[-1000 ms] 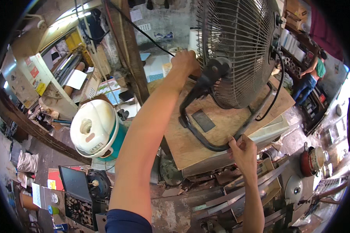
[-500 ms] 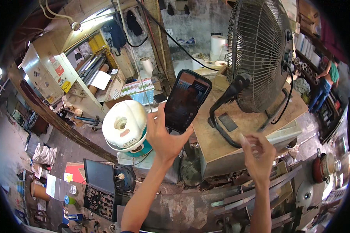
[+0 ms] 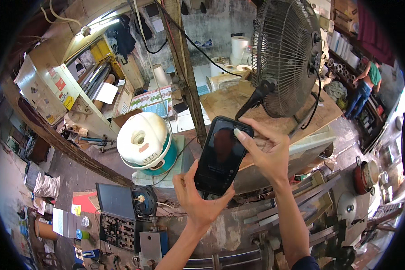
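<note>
Writing first: white cabinet (image 3: 45,92) at left carries a yellow label (image 3: 69,102) with dark print, plus a red label (image 3: 60,84) above it. Colourful printed sheet (image 3: 150,98) lies behind the cooker; its print is too small to read. Phone screen is dark, with faint text and small icons, probably an app page, but too dim to be sure.

Black phone (image 3: 221,157) sits between both hands, tilted, top leaning to the right, screen toward the wearer. Left hand (image 3: 199,206) is below it, gripping the lower part, thumb and fingers on opposite long edges. Right hand (image 3: 271,155) is at its upper right corner, pinching it: thumb over the front, index finger along the top edge.

Just beyond the phone, bench (image 3: 216,103) with a wooden top; black fan (image 3: 288,58) stands on it, cage side-on, base partly hidden by the right hand. Cooker (image 3: 141,135), white lid and teal body, is left of the phone, well apart from the fan. Wooden post (image 3: 189,85) rises behind. Lower left: open black case (image 3: 117,231). Far right: red pot (image 3: 361,177); co-worker (image 3: 366,83) in green top and jeans stands by shelves.
</note>
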Demonstrator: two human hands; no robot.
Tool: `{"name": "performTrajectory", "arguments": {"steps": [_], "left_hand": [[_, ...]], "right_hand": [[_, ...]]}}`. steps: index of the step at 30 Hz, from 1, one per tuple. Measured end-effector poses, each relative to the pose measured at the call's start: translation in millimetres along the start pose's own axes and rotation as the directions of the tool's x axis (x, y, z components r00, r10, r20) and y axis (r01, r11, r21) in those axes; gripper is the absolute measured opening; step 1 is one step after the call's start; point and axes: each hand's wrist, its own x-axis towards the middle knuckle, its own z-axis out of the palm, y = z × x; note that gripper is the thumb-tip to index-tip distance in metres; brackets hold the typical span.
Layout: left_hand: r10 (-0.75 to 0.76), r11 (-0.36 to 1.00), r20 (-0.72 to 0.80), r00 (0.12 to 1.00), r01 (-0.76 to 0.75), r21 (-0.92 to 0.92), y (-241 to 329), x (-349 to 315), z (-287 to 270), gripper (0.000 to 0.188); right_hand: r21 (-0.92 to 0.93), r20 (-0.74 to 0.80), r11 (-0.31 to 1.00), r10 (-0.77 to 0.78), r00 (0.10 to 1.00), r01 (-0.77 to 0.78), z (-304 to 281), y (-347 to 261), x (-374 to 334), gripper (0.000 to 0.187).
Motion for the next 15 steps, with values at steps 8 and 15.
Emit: {"name": "performTrajectory", "arguments": {"steps": [8, 15], "left_hand": [[-0.019, 0.998, 0.012, 1.000, 0.018, 0.067, 11.6, -13.5, -23.9, 0.085], [-0.026, 0.997, 0.022, 0.999, 0.024, 0.071, 19.0, -24.2, -35.3, 0.086]], "right_hand": [[0.008, 0.026, 0.999, 0.047, 0.999, -0.047, 2.6, -20.3, -20.3, 0.034], [-0.043, 0.062, 0.989, 0.147, 0.987, -0.144, -1.7, -30.3, -32.6, 0.032]]}}
